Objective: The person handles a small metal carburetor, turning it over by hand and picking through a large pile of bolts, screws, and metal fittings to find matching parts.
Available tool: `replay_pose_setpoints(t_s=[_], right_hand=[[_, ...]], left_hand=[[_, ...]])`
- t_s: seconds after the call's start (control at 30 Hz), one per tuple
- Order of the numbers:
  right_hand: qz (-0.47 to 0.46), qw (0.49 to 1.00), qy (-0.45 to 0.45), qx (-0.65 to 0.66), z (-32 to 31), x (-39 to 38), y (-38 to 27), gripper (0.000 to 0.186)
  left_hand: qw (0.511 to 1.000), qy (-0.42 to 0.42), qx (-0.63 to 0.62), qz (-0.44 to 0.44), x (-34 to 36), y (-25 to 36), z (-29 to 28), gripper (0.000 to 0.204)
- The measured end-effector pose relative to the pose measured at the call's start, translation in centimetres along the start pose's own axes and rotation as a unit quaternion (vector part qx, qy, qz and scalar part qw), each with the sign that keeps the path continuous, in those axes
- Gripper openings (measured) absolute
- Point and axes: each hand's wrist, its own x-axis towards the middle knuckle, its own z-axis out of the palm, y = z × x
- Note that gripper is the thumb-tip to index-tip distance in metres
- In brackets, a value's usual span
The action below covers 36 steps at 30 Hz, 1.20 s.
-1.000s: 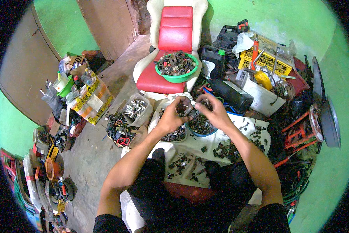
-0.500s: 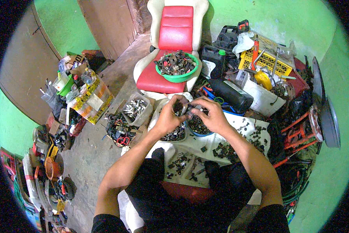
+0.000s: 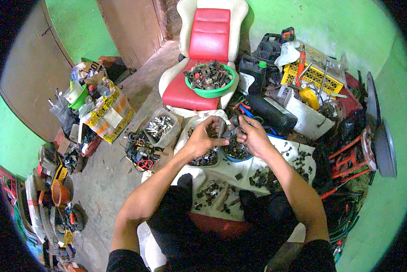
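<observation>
My left hand is curled around a small dark grey part, its thumb stretched toward the right. Close beside it, my right hand is closed, with a dark piece between thumb and fingers. Whether the two pieces are joined cannot be made out. Both hands are above a pale tub of small dark parts and a blue-rimmed bowl of similar ones. On the white cloth below lie scattered small dark parts.
Ahead, a red and white car seat bears a green basin of mixed parts. A clear tub of silvery pieces stands left, near tangled wires. Black jugs and a yellow crate crowd the right.
My hands have drawn slightly apart. The right hand has turned and shifted right, and its fingers are more folded; the left thumb now points out straighter. The view has shifted slightly.
</observation>
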Motion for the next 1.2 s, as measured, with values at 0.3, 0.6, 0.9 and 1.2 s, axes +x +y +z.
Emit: replay_pose_setpoints(t_s=[0.3, 0.6, 0.9, 1.2], right_hand=[[0.044, 0.99, 0.002, 0.137, 0.3, -0.4, -0.8, 0.025], [0.065, 0.964, 0.033, -0.255, -0.3, -0.2, -0.6, 0.024], [-0.012, 0.912, -0.065, -0.405, 1.7, 0.2, 1.2, 0.035], [0.233, 0.966, -0.107, 0.024, 4.2, 2.4, 3.8, 0.023]], left_hand=[[0.992, -0.001, -0.119, -0.028, 0.2, 0.0, -0.2, 0.06], [0.995, -0.084, 0.025, -0.035, 0.0, -0.5, -1.4, 0.05], [0.982, -0.066, -0.071, -0.16, -1.3, -0.7, -4.5, 0.065], [0.992, -0.032, -0.003, -0.12, -2.0, -1.5, -7.2, 0.085]])
